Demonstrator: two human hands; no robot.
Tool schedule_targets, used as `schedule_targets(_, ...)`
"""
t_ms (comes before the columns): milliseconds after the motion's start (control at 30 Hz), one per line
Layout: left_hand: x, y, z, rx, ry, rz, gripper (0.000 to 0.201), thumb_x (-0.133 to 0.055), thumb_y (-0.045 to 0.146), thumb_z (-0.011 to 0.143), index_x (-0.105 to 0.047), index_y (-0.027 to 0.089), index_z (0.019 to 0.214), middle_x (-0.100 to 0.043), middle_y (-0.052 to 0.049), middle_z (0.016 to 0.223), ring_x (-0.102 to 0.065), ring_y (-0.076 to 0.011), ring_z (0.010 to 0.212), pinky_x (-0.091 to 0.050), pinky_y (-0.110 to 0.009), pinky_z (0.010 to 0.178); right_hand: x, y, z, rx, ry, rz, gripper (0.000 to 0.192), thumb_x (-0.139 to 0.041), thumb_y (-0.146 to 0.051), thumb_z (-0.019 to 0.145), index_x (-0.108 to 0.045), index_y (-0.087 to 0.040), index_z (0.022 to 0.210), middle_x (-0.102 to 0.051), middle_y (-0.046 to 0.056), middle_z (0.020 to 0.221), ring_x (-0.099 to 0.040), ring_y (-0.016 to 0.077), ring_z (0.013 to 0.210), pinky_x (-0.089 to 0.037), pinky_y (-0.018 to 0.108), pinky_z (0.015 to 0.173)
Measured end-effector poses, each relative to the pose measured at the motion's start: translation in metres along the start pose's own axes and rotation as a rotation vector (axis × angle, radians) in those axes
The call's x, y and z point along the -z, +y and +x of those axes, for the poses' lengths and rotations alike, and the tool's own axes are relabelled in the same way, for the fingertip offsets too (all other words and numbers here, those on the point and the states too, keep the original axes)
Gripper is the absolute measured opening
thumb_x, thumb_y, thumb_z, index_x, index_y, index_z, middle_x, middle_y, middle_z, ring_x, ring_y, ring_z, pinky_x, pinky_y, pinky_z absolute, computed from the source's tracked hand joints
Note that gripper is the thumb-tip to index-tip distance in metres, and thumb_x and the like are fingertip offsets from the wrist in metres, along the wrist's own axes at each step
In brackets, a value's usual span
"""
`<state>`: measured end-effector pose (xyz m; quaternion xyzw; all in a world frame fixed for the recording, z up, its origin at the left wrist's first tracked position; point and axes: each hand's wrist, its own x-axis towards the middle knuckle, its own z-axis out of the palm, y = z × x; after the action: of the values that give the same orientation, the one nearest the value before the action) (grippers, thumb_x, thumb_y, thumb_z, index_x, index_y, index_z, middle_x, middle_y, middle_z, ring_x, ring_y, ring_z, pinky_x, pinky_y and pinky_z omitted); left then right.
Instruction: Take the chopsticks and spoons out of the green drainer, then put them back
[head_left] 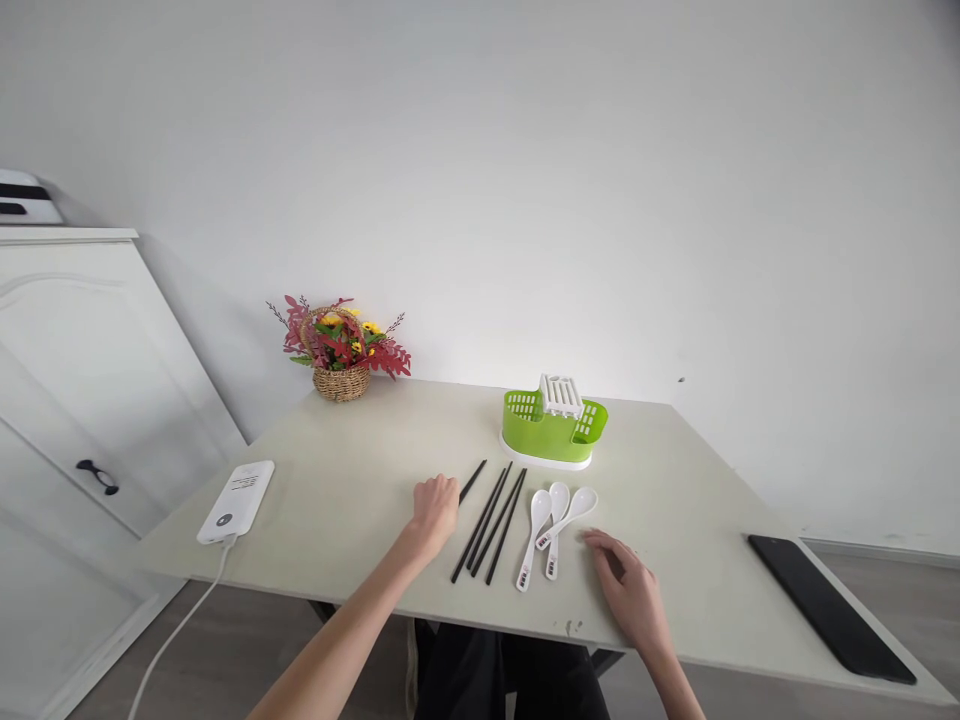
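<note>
My left hand [435, 512] is closed around a black chopstick [473, 480], whose far end sticks out beyond the fingers. Just to its right, several more black chopsticks [491, 522] lie roughly side by side on the table. Three white spoons [538, 510] with printed handle ends rest beside them, two of them crossing. My right hand [628, 588] lies on the tabletop right of the spoons, thumb and fingers apart, holding nothing. Behind the spoons stands a green utensil caddy [544, 437] with a white slotted top piece [561, 395] and a white base.
The pale table [405, 430] meets the wall at the back. A flower basket [342, 383] stands at the back left. Near the left edge lies a white power bank [237, 500] with a cable [184, 622]. A black phone [829, 605] lies at the right edge. A white cabinet [97, 380] stands left.
</note>
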<state>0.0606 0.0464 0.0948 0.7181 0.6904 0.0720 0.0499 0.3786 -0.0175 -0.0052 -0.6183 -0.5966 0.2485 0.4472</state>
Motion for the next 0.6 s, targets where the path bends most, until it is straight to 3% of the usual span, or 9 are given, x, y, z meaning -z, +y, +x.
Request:
schedule_targets(267,0.001,0.012,0.000,-0.014,-0.067,0.063,0.013,-0.068,0.014,0.081,-0.064,0.017,0.070,-0.065,-0.013,0.074,-0.070,-0.0288,0.078,-0.048,-0.038,0.074,-0.001,0.002,0.001,0.005,0.003,-0.006,0.037,-0.053,-0.051,0.091,-0.076,-0.024,0.102,-0.076,0.009,0.123,-0.068,0.0314,0.119,-0.052,0.048,0.104)
schedule_targets(600,-0.005,0.018,0.001,-0.062,-0.030,-0.030,0.018,-0.073,0.035,0.084,-0.069,0.019,0.077,-0.064,-0.012,0.070,-0.070,-0.0288,0.084,-0.050,-0.040,0.080,-0.001,0.004,0.000,0.008,-0.002,-0.012,0.035,-0.052,-0.051,0.092,-0.075,-0.026,0.102,-0.076,0.007,0.122,-0.067,0.0309,0.121,-0.050,0.048,0.105)
